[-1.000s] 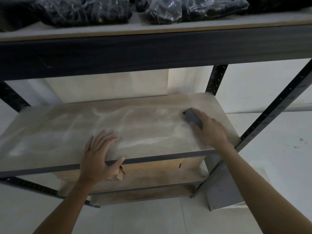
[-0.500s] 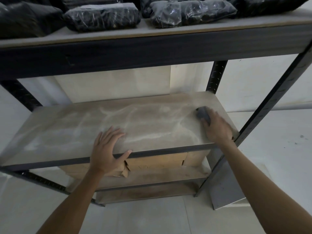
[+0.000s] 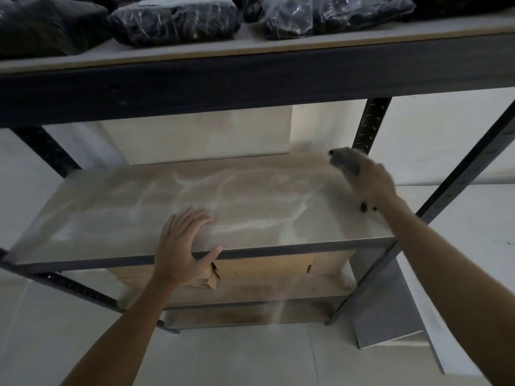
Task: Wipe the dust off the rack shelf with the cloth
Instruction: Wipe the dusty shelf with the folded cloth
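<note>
The dusty wooden rack shelf (image 3: 250,201) fills the middle of the head view, with pale wipe streaks across it. My right hand (image 3: 372,181) grips a dark grey cloth (image 3: 344,161) at the shelf's far right corner, close to the rear post; the hand is blurred by motion. A small dark bit of cloth shows below the wrist. My left hand (image 3: 184,243) rests flat on the shelf's front edge with fingers spread and thumb over the dark front rail.
Black plastic-wrapped bundles (image 3: 175,20) lie on the upper shelf, whose dark beam (image 3: 250,84) hangs overhead. Perforated black posts (image 3: 367,123) stand at the corners. Torn cardboard (image 3: 264,266) sits on the lower shelf. A grey board (image 3: 384,310) leans at the right.
My right hand has swept the cloth from the middle right of the shelf back to the far right corner. My left hand has stayed on the front edge.
</note>
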